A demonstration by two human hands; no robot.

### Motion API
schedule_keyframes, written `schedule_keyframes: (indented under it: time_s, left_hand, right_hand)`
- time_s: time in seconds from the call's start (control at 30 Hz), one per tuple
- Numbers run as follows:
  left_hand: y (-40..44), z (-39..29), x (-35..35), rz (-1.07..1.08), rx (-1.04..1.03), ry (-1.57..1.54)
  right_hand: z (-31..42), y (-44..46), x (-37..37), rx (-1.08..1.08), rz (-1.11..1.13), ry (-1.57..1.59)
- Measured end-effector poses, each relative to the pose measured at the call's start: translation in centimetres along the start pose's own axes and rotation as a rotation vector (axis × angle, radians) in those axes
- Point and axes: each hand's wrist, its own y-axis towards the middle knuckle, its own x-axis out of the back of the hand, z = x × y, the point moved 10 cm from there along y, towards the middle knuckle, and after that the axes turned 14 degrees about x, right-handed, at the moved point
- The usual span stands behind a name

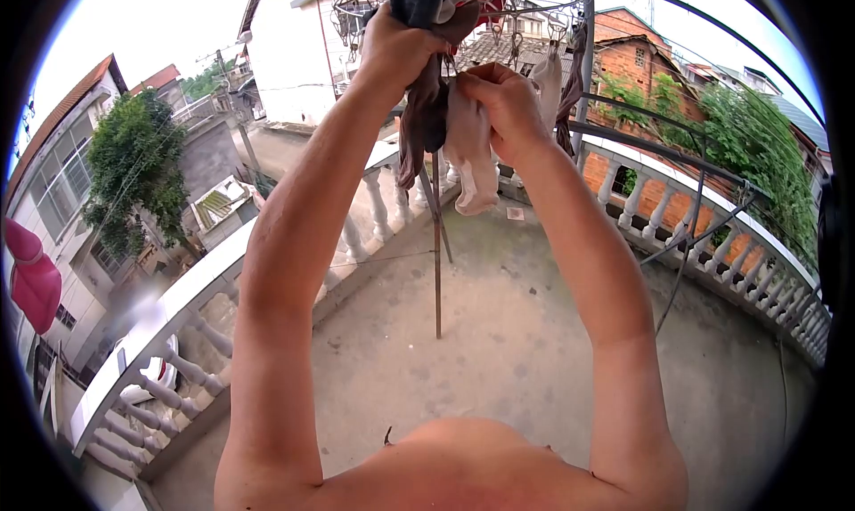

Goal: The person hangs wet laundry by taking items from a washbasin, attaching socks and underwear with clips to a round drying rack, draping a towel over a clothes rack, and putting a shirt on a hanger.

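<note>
Both my arms reach up to a round wire drying hanger [543, 9] with small clips dangling from it. My left hand [399, 50] is closed around a bunch of dark and grey socks [419, 2]; long brown stockings [420, 124] hang below it. With thumb and fingers together, my right hand [509, 109] pinches the upper end of a white sock [472, 159], which hangs down between my hands. Just right of that hand, a pale sock [549, 79] hangs from the hanger. Something red [492, 4] shows behind the bunch.
A metal pole [437, 279] stands on the concrete floor [463, 369] in front of me. White balustrades [378, 204] border the terrace on both sides. Dark metal bars [659, 146] cross at the right. A pink cloth item [34, 279] hangs at the far left.
</note>
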Motion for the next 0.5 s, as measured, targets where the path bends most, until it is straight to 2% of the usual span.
schedule_keyframes:
  time_s: [0.17, 0.5]
  left_hand:
    - [-0.2, -0.7, -0.2, 0.004, -0.058, 0.047]
    - [-0.5, -2.1, -1.1, 0.007, -0.148, 0.118]
  right_hand:
    - [-0.9, 0.0, 0.1, -0.078, -0.038, 0.055]
    - [-0.7, 1.5, 0.4, -0.072, -0.054, 0.094]
